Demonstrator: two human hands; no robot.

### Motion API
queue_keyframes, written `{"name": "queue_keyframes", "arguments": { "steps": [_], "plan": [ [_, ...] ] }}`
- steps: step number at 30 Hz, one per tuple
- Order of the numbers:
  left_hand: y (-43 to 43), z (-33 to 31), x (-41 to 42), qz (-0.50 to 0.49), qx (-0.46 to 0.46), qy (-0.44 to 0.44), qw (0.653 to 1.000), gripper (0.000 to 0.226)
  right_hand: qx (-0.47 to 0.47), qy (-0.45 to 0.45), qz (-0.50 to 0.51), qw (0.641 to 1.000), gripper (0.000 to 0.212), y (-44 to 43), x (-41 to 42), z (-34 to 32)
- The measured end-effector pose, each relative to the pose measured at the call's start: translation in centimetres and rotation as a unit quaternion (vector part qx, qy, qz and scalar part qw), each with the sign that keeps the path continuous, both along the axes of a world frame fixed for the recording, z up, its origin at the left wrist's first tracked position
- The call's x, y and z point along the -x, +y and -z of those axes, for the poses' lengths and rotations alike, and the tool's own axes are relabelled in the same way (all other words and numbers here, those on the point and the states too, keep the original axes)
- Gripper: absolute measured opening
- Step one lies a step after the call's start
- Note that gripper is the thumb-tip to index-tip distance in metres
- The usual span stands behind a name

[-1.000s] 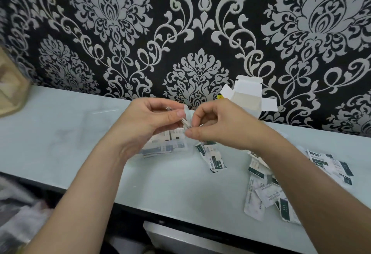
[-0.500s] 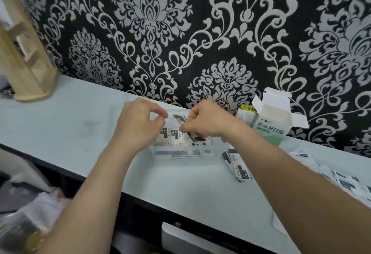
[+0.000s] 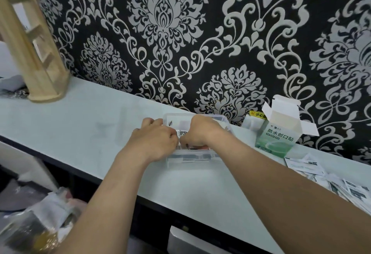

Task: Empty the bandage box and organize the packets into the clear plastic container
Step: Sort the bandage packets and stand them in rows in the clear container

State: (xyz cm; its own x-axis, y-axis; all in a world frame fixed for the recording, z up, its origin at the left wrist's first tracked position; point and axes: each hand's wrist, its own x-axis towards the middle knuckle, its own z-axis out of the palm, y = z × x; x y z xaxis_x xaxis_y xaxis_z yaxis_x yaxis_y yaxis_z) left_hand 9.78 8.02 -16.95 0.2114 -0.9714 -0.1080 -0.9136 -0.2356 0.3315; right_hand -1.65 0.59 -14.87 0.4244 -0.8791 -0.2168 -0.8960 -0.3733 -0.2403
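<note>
Head view, the only one. Landmark: clear plastic container (image 3: 192,158), one, on the pale tabletop (image 3: 80,125) near the patterned wall (image 3: 180,32).

Hands: two, both reaching down into the container from its near side. Left hand (image 3: 155,143) over the container's left end, fingers curled downward; right hand (image 3: 200,131) over its middle, also curled. Knuckles nearly touching. Fingertips are hidden inside, so I cannot tell whether either is pinching a packet or just pressing down.

Packets inside the container (image 3: 183,134): some printed edges show between the hands and through the front wall; count unreadable.

Bandage box (image 3: 278,133): one, white-green, upright, top flaps open, just right of the container against the wall. Small yellow-labelled item (image 3: 257,114) between container and box, at the wall; identity unclear.

Loose packets (image 3: 321,175): a scattered pile on the tabletop well right of the container, in front of the box, running to the frame edge. Overlapping and blurred, too many to count.

Wooden rack (image 3: 34,52): one, far left of the container, at the tabletop's back.

Crumpled plastic bags (image 3: 40,219) below the tabletop edge, left of the container.
</note>
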Motion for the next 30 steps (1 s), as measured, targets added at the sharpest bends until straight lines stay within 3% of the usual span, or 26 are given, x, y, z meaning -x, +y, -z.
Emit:
{"name": "queue_keyframes", "arguments": {
  "steps": [7,11,18,25,30],
  "plan": [
    [-0.28,0.09,-0.08,0.007,0.001,0.010,1.000,0.040,-0.013,0.000,0.016,1.000,0.031,-0.65,-0.15,0.23],
    [-0.35,0.13,-0.08,0.009,-0.003,-0.007,1.000,0.039,-0.009,0.018,0.018,1.000,0.021,-0.93,-0.08,0.37],
    [-0.84,0.05,0.23,-0.002,-0.007,-0.047,0.999,0.036,-0.004,0.029,0.018,0.999,0.024,-0.93,-0.08,0.82],
    [-0.82,0.04,0.21,-0.004,-0.005,-0.041,0.999,0.033,0.001,-0.005,0.015,1.000,0.023,-0.93,-0.07,0.99],
    [-0.72,0.24,0.10,-0.008,0.007,-0.032,0.999,0.033,0.002,-0.033,-0.006,0.999,0.008,-0.60,0.10,0.80]
  ]
}}
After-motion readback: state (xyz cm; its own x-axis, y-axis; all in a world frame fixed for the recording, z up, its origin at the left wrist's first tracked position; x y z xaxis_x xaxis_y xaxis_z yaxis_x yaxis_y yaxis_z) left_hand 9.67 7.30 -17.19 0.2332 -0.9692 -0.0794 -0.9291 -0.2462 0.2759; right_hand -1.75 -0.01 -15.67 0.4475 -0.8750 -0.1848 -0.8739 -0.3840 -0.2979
